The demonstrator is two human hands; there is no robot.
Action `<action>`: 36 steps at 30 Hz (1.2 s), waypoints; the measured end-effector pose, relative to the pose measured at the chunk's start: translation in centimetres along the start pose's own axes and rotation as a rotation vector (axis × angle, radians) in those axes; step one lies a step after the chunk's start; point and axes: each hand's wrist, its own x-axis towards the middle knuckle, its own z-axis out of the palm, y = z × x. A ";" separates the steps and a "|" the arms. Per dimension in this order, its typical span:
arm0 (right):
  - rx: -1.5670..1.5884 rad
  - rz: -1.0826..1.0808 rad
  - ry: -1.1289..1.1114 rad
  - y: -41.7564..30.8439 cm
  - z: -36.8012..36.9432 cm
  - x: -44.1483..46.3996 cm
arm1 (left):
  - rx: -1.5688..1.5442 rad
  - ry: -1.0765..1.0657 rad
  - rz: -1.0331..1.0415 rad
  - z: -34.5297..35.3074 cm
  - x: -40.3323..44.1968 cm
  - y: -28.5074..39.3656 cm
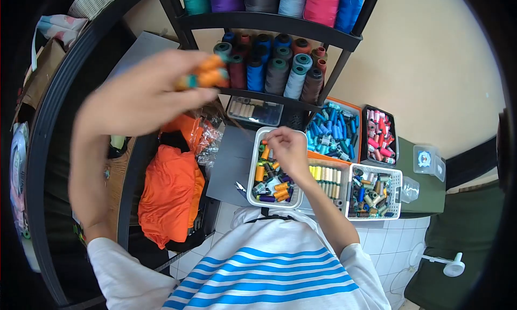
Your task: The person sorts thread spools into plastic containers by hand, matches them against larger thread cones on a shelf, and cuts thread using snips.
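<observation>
Clock read from the white basket (pixel 253 159) on the grey desk (pixel 225 170), 12 at top of view. Left hand (pixel 142 97) up in the air at 10 o'clock, motion-blurred, grip closed on a small bunch of orange spools (pixel 207 75) with bits of green showing; exact count not readable. Right hand (pixel 291 148) comes in over the basket's upper right part, fingers bent down, grip narrow, fingertips near its 11 o'clock corner; can't tell if they pinch a spool or just touch. In the basket: jumbled loose spools (pixel 259 173), mostly orange, some dark green, purple and pale ones. Close to its 3 o'clock side, a box of yellow and cream spools (pixel 330 180) in rows; past that, between 3 and 4, a second white basket (pixel 371 219) of mixed colours. At 2 o'clock, an orange box (pixel 344 103) of blue spools; just beyond, a black box (pixel 371 161) of red and pink ones. Straight up at 12, a black rack (pixel 269 22) carrying big thread cones (pixel 277 73) on two levels, clear case (pixel 269 113) below at 11. Small snips (pixel 240 189) on the desk at 8, near the basket. Bright orange cloth (pixel 172 189) heaped around 9, well apart from the basket.
</observation>
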 end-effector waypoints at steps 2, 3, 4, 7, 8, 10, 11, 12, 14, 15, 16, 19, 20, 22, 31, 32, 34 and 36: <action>-0.079 0.049 -0.092 0.6 0.8 -0.1 | -0.049 -0.016 -0.310 -4.2 -2.5 2.2; -0.121 -0.055 -0.167 0.7 1.6 0.0 | 0.086 0.032 -0.277 -5.6 -3.8 2.7; -0.160 -0.160 -0.240 0.9 2.6 0.0 | 0.084 0.089 -0.269 -6.6 -5.4 1.7; -0.456 -0.183 -0.633 4.3 7.8 -0.5 | 0.095 0.132 -0.467 -9.9 -8.6 1.9; -0.621 -0.183 -0.725 5.7 10.2 -1.7 | 0.117 0.110 -0.627 -11.9 -8.9 3.0; -1.000 -0.104 -0.862 5.5 13.8 -4.5 | 0.067 0.047 -0.832 -16.3 -9.7 0.7; -1.003 -0.112 -0.867 5.8 14.8 -5.0 | -0.062 0.124 -0.623 -19.0 -11.5 -4.3; -1.119 0.023 -0.951 6.3 15.7 -5.4 | -0.184 0.198 -0.413 -20.5 -12.8 -6.8; -1.229 0.149 -1.037 8.8 17.3 -6.4 | -0.272 0.013 -0.529 -19.7 -8.1 4.1; -1.304 0.124 -0.937 10.9 17.9 -7.4 | -0.267 0.016 -0.544 -18.8 -8.0 4.1; -1.372 0.109 -0.827 11.2 18.3 -7.9 | -0.097 0.103 -0.541 -17.2 -7.7 2.9; -1.278 0.196 -0.971 10.7 18.1 -7.8 | 0.123 0.114 -0.561 -13.2 -6.2 2.4; -1.268 0.196 -0.997 10.2 18.4 -7.6 | 0.041 -0.073 -0.562 -12.7 -3.9 3.8; -1.299 0.182 -0.950 10.2 18.7 -7.4 | -0.041 -0.142 -0.236 -8.7 -1.8 2.9; 0.246 0.456 -0.618 0.9 1.0 -6.3 | -0.673 -0.514 -0.030 6.4 6.9 1.5; 0.216 0.487 -0.503 -1.1 -1.6 -6.8 | -0.767 -0.577 -0.109 8.2 7.7 1.8; 0.459 0.552 -0.229 0.4 -5.4 -8.5 | -0.748 -0.634 -0.146 12.0 9.0 1.2; 0.628 0.583 -0.028 1.1 -8.2 -10.0 | -0.668 -0.667 -0.142 14.3 10.6 1.1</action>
